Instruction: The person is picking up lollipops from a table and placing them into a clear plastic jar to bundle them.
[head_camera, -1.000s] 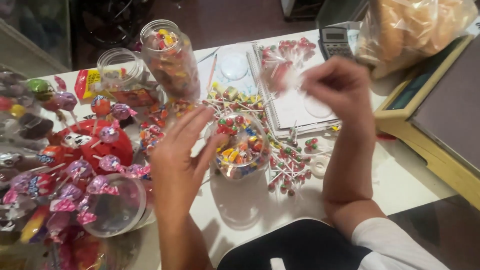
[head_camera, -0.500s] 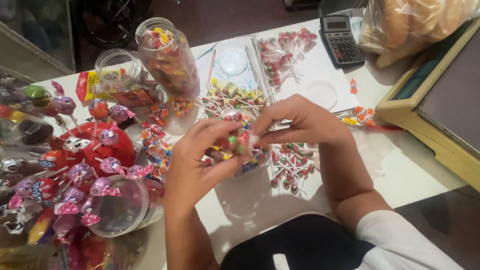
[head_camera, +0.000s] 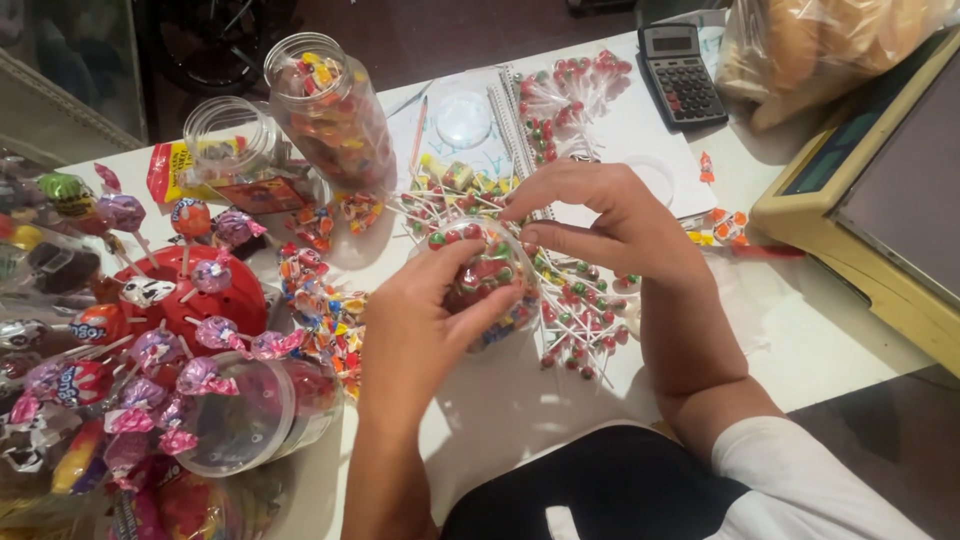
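Observation:
My left hand and my right hand both grip a clear plastic bag of small red and green lollipops, held just above the white table. The left hand's fingers curl round its lower left side. Over its top right the right hand's fingers pinch the plastic. Under the bag a clear tub of wrapped candies shows partly. Loose small lollipops lie on the table below my right hand.
A tall candy jar and a shorter jar stand at the back left. A red lollipop stand and a tipped clear jar fill the left. A calculator, a notebook, a bagged bread and a scale lie right.
My right hand came down from over the notebook to the middle of the table. Both hands closed in on the lollipop bag and now hold it together.

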